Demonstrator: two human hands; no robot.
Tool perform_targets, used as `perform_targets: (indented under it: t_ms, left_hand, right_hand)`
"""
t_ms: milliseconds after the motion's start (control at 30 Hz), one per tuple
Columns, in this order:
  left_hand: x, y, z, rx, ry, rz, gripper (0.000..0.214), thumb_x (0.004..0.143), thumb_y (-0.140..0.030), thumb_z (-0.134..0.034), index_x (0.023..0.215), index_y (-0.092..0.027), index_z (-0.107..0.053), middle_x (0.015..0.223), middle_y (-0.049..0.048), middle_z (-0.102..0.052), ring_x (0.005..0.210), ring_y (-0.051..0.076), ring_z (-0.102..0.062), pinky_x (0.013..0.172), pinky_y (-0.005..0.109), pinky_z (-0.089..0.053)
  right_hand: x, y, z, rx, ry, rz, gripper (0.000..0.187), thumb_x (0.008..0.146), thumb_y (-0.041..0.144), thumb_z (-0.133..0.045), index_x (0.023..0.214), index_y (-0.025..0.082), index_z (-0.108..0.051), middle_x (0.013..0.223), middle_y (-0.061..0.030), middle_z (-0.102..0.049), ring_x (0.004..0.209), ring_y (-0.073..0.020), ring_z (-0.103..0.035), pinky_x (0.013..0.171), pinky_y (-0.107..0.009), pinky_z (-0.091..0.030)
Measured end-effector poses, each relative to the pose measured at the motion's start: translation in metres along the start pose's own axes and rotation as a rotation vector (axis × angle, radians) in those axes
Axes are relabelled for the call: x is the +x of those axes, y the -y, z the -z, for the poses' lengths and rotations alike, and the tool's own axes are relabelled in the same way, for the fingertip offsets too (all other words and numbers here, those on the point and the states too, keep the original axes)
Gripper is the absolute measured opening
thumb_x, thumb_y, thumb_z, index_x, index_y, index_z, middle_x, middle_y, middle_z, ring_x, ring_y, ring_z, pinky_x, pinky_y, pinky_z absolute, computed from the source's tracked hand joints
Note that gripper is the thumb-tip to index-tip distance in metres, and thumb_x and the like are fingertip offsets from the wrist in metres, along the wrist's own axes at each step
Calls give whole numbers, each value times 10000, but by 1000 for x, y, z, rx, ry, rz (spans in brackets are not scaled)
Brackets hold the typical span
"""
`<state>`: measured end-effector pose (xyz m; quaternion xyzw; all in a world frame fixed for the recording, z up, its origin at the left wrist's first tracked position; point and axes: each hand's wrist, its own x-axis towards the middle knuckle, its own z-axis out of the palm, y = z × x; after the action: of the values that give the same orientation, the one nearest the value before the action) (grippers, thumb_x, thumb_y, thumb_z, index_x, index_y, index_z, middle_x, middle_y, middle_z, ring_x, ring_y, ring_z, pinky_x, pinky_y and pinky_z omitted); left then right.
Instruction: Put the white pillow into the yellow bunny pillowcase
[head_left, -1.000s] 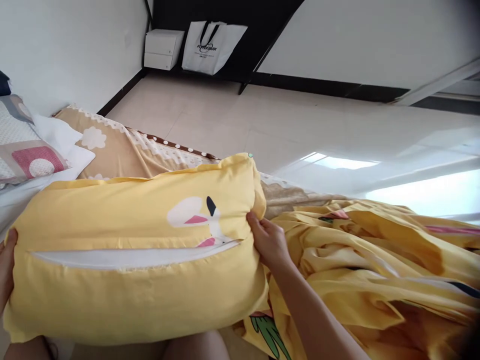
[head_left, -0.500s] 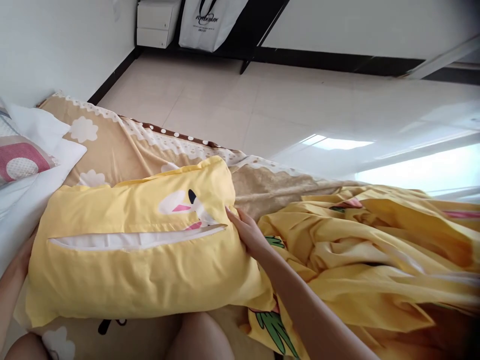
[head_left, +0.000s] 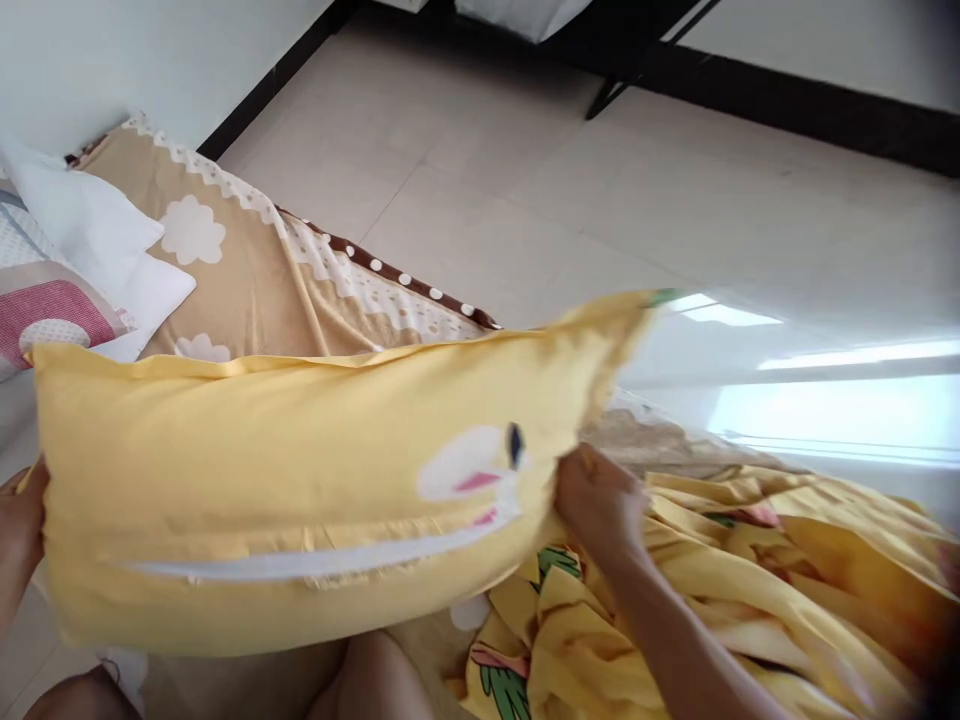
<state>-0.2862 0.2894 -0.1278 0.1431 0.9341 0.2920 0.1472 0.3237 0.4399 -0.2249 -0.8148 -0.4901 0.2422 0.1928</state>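
A yellow pillow [head_left: 262, 450] with a printed white, pink and black motif spans the space between my hands. A long slit runs along its near half, and white shows through it. My right hand [head_left: 604, 500] is closed on the pillow's right end. At the left end, my left hand [head_left: 26, 510] grips the edge, with part of it cut off by the frame. The pillow's far right corner sticks up and is blurred by motion. My knees show below its near edge.
A tan blanket [head_left: 247, 260] with white cloud shapes covers the bed. Crumpled yellow bedding [head_left: 720, 590] with green prints lies to the right. White and pink-patterned bedding [head_left: 82, 260] sits at the left. Beyond the bed are the tiled floor [head_left: 465, 180] and a black shelf [head_left: 622, 50].
The pillow is lifted and stretched wider, and its slit has narrowed. My right hand has moved right and closed on the end. The view has shifted downward.
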Motion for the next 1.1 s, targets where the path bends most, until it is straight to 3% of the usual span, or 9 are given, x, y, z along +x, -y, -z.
perform_targets:
  t_ms: [167,300,467,633,767,867,933,1000,1100]
  left_hand:
    - [12,33,-92,419,-185,-172,391,865,-424,-437,535,-217,-408,504,-13,-365,558,172,-427,563,308,-325]
    - [25,43,-128,524,-264,-122,388,921,-400,-372,576,-236,-303,540,-24,-325,574,162,-384,607,315,-302]
    - [36,49,-143,549,-236,-65,405,936,-396,-358,590,-239,-218,537,-36,-243,533,136,-261,596,310,-243]
    - [40,58,-136,499,-122,-52,334,919,-382,-364,621,-233,-374,560,-13,-344,583,190,-423,640,342,-349]
    - [25,29,-91,410,-62,-162,235,832,-315,-461,904,-150,-613,868,121,-654,908,289,-609,839,421,-475]
    - [-6,0,-78,327,-49,-413,407,869,-317,-427,1182,-115,-592,1227,194,-632,1234,296,-539,1069,442,-393]
    - [-29,-12,-94,312,154,-711,451,905,-339,-437,1298,-158,-566,1386,173,-565,1364,273,-454,1145,430,-317]
    - [-45,-14,-122,385,280,-873,487,934,-326,-415,1391,-195,-518,1481,147,-489,1426,265,-382,1183,453,-235]
    - [-51,-5,-159,461,196,-884,554,941,-295,-370,1477,-164,-421,1528,168,-416,1452,265,-340,1188,475,-183]
  right_hand:
    - [23,10,-83,-170,17,8,319,884,395,-397,609,235,-377,559,16,-386,562,-145,-309,595,-319,-241]
    - [27,-2,-108,-260,-50,-36,264,927,318,-346,686,226,-400,601,37,-332,570,-135,-256,607,-319,-232]
    - [24,-6,-114,-334,11,-41,217,886,236,-354,700,213,-463,586,36,-352,560,-136,-289,597,-309,-253]
    - [26,6,-102,-412,143,-16,212,846,278,-414,782,190,-595,602,-2,-491,572,-158,-380,618,-313,-303]
    - [11,51,-70,-436,58,85,402,877,346,-387,1085,143,-663,1060,-189,-639,953,-315,-560,818,-439,-379]
    - [-17,89,-71,-356,-36,405,523,939,396,-360,1360,131,-520,1381,-215,-530,1264,-335,-485,1035,-499,-299]
    - [-32,105,-90,-316,52,611,523,969,379,-338,1429,158,-456,1434,-179,-515,1337,-289,-456,1110,-478,-236]
    - [-39,110,-117,-309,108,688,529,987,359,-309,1471,168,-408,1481,-167,-478,1386,-271,-415,1132,-474,-214]
    - [-36,101,-153,-306,48,644,558,996,350,-265,1497,126,-363,1509,-196,-432,1420,-280,-372,1133,-496,-212]
